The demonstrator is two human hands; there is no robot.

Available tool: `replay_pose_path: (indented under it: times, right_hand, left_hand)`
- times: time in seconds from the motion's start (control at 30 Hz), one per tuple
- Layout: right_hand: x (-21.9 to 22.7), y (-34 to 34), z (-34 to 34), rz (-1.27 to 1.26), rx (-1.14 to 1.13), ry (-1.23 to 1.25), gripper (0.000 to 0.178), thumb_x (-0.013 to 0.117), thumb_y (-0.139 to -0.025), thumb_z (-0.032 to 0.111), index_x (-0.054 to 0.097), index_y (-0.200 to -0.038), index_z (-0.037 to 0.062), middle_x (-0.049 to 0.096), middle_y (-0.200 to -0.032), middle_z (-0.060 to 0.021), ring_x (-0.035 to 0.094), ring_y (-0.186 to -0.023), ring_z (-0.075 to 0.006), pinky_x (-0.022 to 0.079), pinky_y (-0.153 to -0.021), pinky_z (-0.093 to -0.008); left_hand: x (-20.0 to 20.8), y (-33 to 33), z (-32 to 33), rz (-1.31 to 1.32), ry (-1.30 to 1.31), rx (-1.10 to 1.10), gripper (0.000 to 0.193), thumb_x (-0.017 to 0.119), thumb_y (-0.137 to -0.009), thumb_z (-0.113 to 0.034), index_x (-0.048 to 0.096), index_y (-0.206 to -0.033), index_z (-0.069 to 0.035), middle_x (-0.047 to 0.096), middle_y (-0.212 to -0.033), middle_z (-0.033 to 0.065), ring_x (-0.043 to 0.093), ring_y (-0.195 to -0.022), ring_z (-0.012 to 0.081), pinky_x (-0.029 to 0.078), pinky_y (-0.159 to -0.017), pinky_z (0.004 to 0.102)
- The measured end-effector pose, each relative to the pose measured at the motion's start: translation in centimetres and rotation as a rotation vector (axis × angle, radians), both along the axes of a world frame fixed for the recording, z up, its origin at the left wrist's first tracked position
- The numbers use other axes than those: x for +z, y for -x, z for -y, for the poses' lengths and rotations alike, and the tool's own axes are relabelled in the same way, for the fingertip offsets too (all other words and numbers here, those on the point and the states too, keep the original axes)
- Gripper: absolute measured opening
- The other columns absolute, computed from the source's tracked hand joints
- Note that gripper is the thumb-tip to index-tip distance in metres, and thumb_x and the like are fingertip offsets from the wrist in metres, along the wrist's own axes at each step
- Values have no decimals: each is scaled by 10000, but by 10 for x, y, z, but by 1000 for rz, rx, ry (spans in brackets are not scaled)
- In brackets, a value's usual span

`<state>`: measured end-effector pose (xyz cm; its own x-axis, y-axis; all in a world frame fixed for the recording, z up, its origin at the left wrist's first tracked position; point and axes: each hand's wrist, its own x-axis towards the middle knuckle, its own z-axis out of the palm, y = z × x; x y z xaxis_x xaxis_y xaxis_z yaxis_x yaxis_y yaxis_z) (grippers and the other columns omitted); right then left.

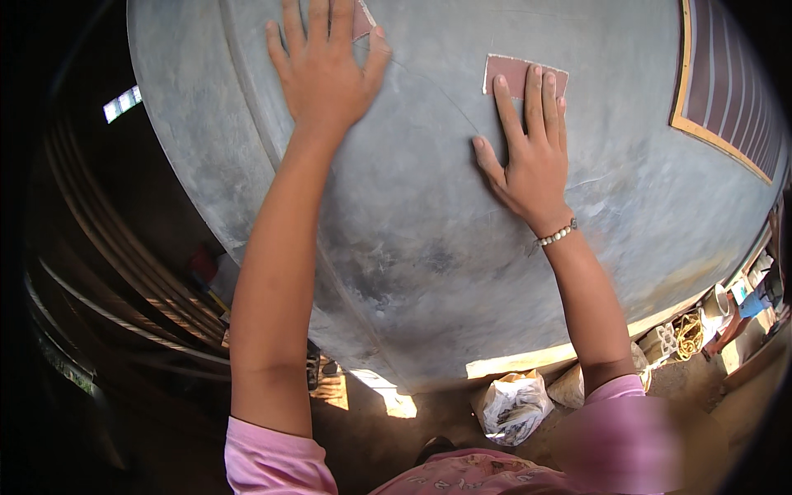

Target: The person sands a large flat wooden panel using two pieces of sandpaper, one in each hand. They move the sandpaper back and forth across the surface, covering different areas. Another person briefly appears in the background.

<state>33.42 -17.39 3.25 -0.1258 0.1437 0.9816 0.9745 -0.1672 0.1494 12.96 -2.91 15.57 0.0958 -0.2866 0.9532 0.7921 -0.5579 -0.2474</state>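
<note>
Both my arms reach up a broad grey wall (429, 214) with a patchy, smooth surface. My left hand (323, 74) is flat against it near the top, fingers stretched and spread. A reddish-brown piece of sandpaper (361, 20) shows between its index finger and thumb, partly hidden and cut off by the upper edge. To the right, my right hand (528, 153) lies open on the wall. Its fingertips press on a second rectangular piece of sandpaper (516, 70) with pale, worn edges. A thin dark crack line runs along the wall between the two hands.
A wood-framed window with pale bars (730, 78) is at the upper right. Below stand a white sack (513, 408), a hollow block (657, 342) and a coil of yellow rope (689, 334). Long poles (124, 239) fill the dark left side.
</note>
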Motion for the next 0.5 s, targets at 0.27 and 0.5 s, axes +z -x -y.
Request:
replay_pose_path:
  times: [0.27,0.5]
  right_hand:
    - [46,-52,1,-97,-85,-276,714,708,-976,467,541,-1608,180,394,-1703,-240,330,-1596,-439,346,-1250,-593]
    - [32,26,-5,112,2,14,741,718,-956,515,545,-1604,200,398,-1705,-220,324,-1603,-420,340,-1263,-587]
  left_hand:
    - [3,1,3,-11,6,-1,686,579,-975,-253,454,-1603,-9,401,-1717,172,387,-1550,448,283,-1248,614]
    - [1,5,7,-23,6,-30,715,589,-951,-283,466,-1594,3,417,-1704,189,400,-1541,462,300,-1236,615]
